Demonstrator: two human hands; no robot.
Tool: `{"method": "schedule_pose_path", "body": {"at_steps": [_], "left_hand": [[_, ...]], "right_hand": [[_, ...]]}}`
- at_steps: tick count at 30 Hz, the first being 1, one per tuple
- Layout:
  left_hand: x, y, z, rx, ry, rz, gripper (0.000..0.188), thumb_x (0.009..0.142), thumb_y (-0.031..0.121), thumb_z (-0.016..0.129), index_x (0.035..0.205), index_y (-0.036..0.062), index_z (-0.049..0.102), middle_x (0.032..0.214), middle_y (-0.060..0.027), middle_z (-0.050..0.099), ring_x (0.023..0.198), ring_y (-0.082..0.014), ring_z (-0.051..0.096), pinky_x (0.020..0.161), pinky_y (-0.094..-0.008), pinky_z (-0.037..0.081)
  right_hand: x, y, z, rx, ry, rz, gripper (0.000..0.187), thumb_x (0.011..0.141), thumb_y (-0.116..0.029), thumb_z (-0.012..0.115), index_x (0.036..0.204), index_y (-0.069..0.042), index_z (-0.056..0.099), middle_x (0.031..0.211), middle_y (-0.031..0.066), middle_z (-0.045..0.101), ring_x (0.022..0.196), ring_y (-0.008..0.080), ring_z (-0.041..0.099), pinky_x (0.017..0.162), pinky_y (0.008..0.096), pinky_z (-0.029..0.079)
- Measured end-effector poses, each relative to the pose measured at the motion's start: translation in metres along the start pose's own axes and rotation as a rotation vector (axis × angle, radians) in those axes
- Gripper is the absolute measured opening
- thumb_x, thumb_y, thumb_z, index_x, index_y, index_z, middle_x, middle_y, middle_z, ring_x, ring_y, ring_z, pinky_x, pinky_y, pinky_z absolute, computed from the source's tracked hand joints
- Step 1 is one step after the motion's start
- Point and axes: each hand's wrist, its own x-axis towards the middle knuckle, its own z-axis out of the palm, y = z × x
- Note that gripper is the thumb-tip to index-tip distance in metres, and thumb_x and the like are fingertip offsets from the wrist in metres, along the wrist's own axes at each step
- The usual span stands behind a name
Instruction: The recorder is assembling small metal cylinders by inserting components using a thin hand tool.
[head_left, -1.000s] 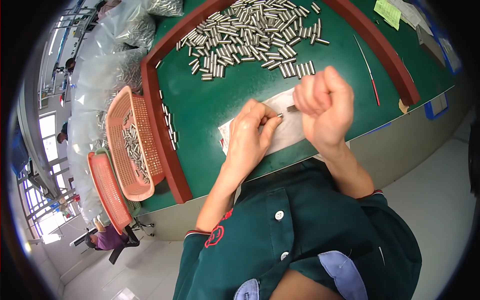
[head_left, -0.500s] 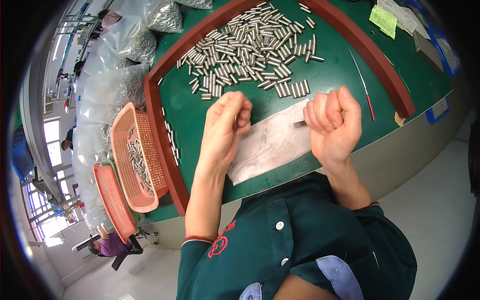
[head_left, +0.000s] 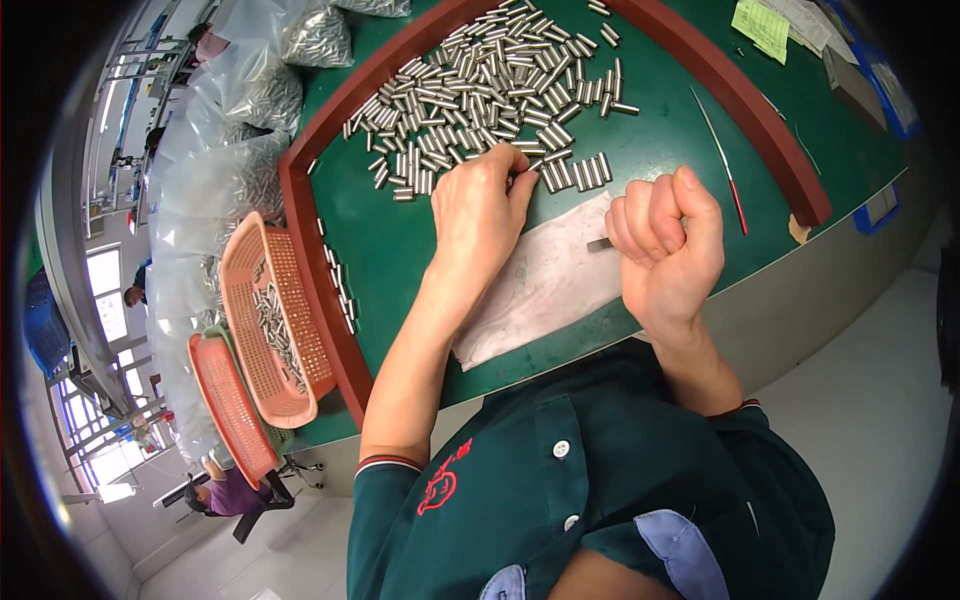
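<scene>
Many short metal pins [head_left: 490, 85] lie heaped on the green tabletop, a few lined up side by side at the heap's near edge. My left hand [head_left: 482, 205] reaches to that near edge, back upward, thumb and fingers drawn together. What its fingertips hold, if anything, is hidden. My right hand [head_left: 665, 240] is closed in a fist, palm side up, around a flat grey metal piece [head_left: 598, 244]; one end sticks out toward the left. Under and between my hands lies a stained whitish cloth [head_left: 545, 280].
A dark red raised border [head_left: 730, 95] curves around the work area. Left of it stand a peach basket [head_left: 245, 320] with pins and a pink basket [head_left: 225, 400], beside plastic bags [head_left: 265, 95] of pins. A red-handled thin tool [head_left: 735, 190] lies right. Another person [head_left: 235, 493] sits far left.
My left hand has moved forward and to the right, from over the table left of the cloth to the pins' near edge. My right fist has stayed nearly in place.
</scene>
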Motion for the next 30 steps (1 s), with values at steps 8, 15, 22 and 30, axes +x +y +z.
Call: {"method": "schedule_pose_path", "body": {"at_steps": [8,15,22,30], "left_hand": [[-0.031,0.005,-0.036,-0.257,-0.209,-0.170,0.011,0.070,0.008,0.062,0.072,-0.0007,0.056,0.049,-0.0003,0.035,0.046,-0.0061,0.032,0.042,-0.0228,0.028],[-0.064,0.003,-0.036,-0.268,-0.312,0.163,0.007,0.069,0.000,0.060,0.075,-0.0004,0.057,0.066,-0.0113,0.054,0.056,-0.0259,0.051,0.049,-0.0311,0.040],[-0.078,0.011,-0.039,-0.159,-0.207,-0.247,0.015,0.066,0.011,0.067,0.068,0.0018,0.055,0.052,-0.0110,0.050,0.047,-0.0270,0.050,0.045,-0.0340,0.039],[-0.079,0.018,-0.023,-0.118,-0.099,-0.210,0.036,0.062,0.030,0.073,0.063,0.0024,0.050,0.053,-0.0107,0.052,0.049,-0.0283,0.052,0.046,-0.0356,0.040]], "right_hand": [[-0.001,0.002,0.001,-0.005,-0.027,-0.003,0.041,0.089,-0.022,0.028,0.049,-0.014,0.024,0.042,-0.0030,0.023,0.039,0.0076,0.014,0.040,0.0240,0.017],[-0.006,0.021,0.018,-0.060,-0.110,0.042,0.042,0.090,-0.020,0.028,0.049,-0.012,0.026,0.043,-0.0017,0.025,0.039,0.0075,0.016,0.039,0.0243,0.017],[-0.010,0.029,0.022,-0.123,-0.177,0.184,0.042,0.090,-0.020,0.030,0.049,-0.011,0.026,0.043,-0.0017,0.025,0.040,0.0074,0.017,0.039,0.0244,0.017],[0.000,0.018,0.018,-0.040,-0.095,0.112,0.043,0.090,-0.023,0.028,0.048,-0.013,0.025,0.042,-0.0027,0.024,0.039,0.0081,0.015,0.040,0.0248,0.017]]}}
